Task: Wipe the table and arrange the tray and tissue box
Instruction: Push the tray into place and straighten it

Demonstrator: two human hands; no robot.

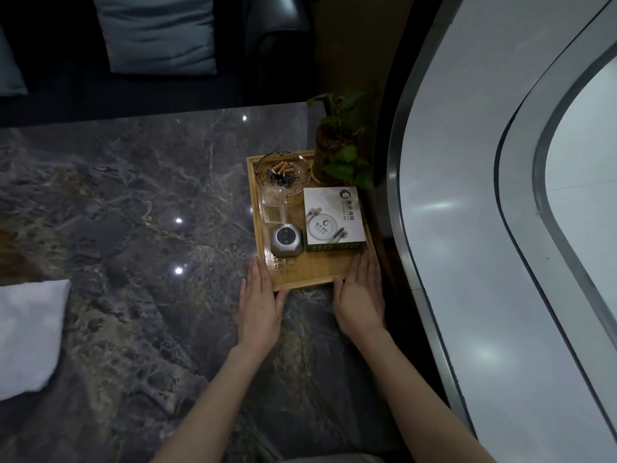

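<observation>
**Wooden tray, far right corner of marble table: both hands at near corners**

Wooden tray (314,274): at the table's right edge, carrying the tissue box (334,220). Left hand (262,300) and right hand (360,295): flat, fingers pressed together, bracketing the near corners, gripping nothing.

Risk: a skewed push could slide the tray off the marble table (133,212) edge or tip the potted plant (337,152).

Also aboard: glass ashtray (280,173) with butts, clear container (273,203), grey call button (287,241). White cloth (28,332) lies well apart, left.
</observation>
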